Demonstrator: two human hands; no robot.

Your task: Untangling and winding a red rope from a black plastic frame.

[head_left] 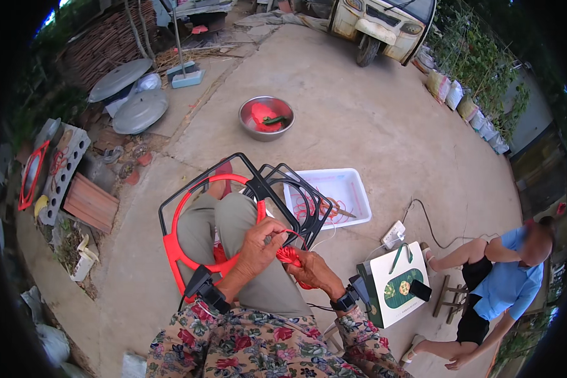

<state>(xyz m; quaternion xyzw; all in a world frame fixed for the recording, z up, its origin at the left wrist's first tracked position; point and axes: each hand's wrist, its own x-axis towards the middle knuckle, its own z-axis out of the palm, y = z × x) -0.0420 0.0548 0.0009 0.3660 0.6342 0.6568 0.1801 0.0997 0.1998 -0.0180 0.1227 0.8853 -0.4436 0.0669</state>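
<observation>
A square frame with a black outer border and a red ring (174,252) inside it rests over my lap. My left hand (260,247) is closed at the ring's right side, thumb and fingers pinched on a thin red cord (294,234). Close beside it, my right hand (317,272) is closed around a bunched red bundle (289,255), which looks like cord or ribbon. Just beyond my hands, several black frames (309,200) lean together, partly covering the left edge of a white plastic tray (357,183). Red strands and a pair of scissors (342,211) lie in that tray.
Ahead stands a metal basin (249,128) holding red and green items. A power strip (393,234) and its black cable lie to the right, near a white-and-green gift bag (375,277) with a phone (420,290) on it. Another person (504,290) sits at right. A three-wheeled vehicle (384,28) is parked beyond.
</observation>
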